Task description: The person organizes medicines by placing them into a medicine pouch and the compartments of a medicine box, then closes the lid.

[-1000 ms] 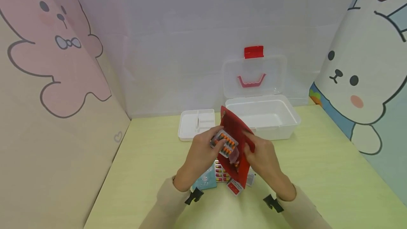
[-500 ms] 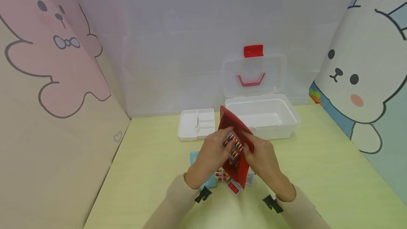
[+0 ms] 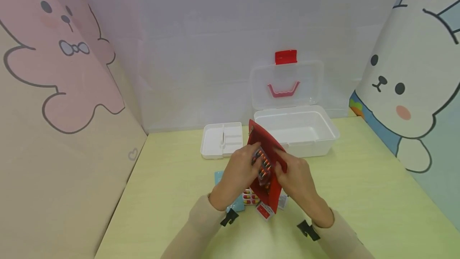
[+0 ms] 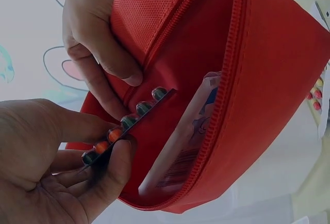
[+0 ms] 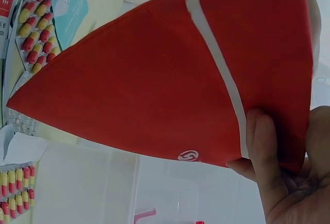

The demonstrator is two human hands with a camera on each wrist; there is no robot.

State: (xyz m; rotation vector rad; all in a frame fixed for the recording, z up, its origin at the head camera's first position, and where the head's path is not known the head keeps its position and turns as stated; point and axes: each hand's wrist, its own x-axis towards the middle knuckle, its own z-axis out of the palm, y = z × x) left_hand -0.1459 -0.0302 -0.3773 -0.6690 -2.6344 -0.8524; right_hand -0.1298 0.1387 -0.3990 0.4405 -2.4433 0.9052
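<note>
My right hand (image 3: 296, 175) grips the edge of a red zippered pouch (image 5: 144, 84), holding its mouth wide above the table. Between thumb and fingers, my left hand (image 3: 238, 173) pinches a blister pack (image 4: 136, 123) of orange and green capsules. In the left wrist view that pack reaches into the pouch's opening, tilted. A clear plastic packet (image 4: 188, 136) with blue print lies inside the pouch against the zip side. White piping and a small white logo mark the pouch's outer face in the right wrist view.
Under the pouch lie a blue packet (image 3: 237, 205), a red-and-yellow capsule blister pack (image 3: 250, 197) and a small red-and-white box (image 3: 265, 211). Behind stand a white compartment tray (image 3: 212, 145) and a clear box (image 3: 309, 149) with its lid raised. Printed cloth walls enclose the table.
My left hand has moved right with the capsule blister pack, bringing it from the pouch's left edge into its mouth. The right hand and pouch have hardly moved.
</note>
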